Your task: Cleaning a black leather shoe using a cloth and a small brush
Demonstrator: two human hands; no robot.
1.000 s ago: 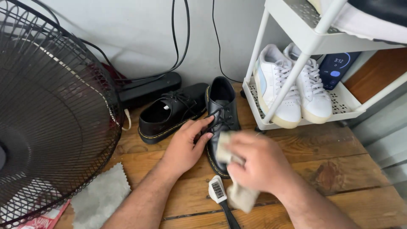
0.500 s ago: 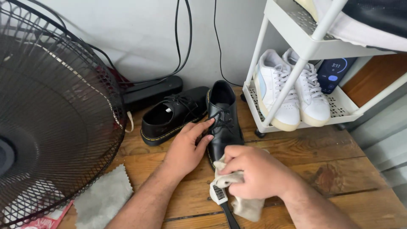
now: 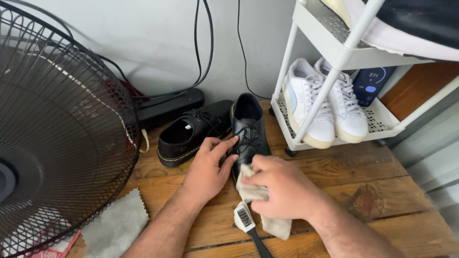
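Fingers (image 3: 260,168) of R hand pinch beige cloth (image 3: 253,191) on black shoe (image 3: 248,131) toe; L fingers (image 3: 227,145) spread, touching laces.

A dark phone screen (image 3: 370,84) stands propped at the back of the white cart's bottom shelf (image 3: 382,125), well up and to the right of the right hand (image 3: 282,188), just behind the white sneakers (image 3: 330,105). It is a tall rectangle, near black, with pale digits, a blue arc and a blue oval. Far down and to the left of the left hand (image 3: 208,167), under the fan (image 3: 57,124), a red printed package or magazine corner (image 3: 55,246) with white lettering peeks out.
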